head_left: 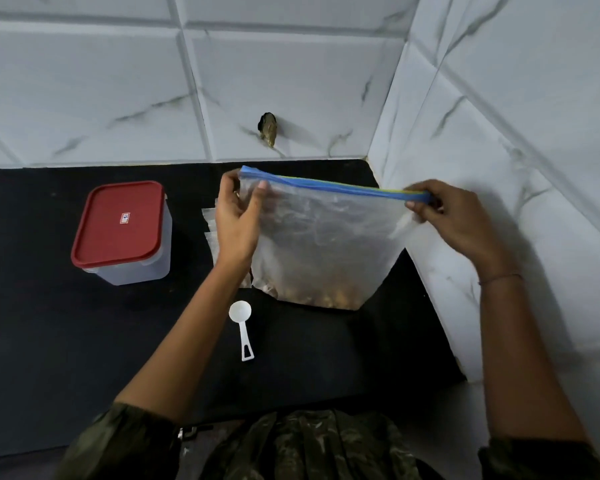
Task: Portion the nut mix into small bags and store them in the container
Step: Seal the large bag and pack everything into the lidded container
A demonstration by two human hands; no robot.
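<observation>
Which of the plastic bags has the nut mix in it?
The large bag with the blue zip strip, held upright by the left hand and right hand. The small bags lie flat behind the left hand, seemingly empty.

One head-worn wide-angle camera looks forward and down from close above the dark bench (49,341), facing a tiled wall corner (371,154).
</observation>
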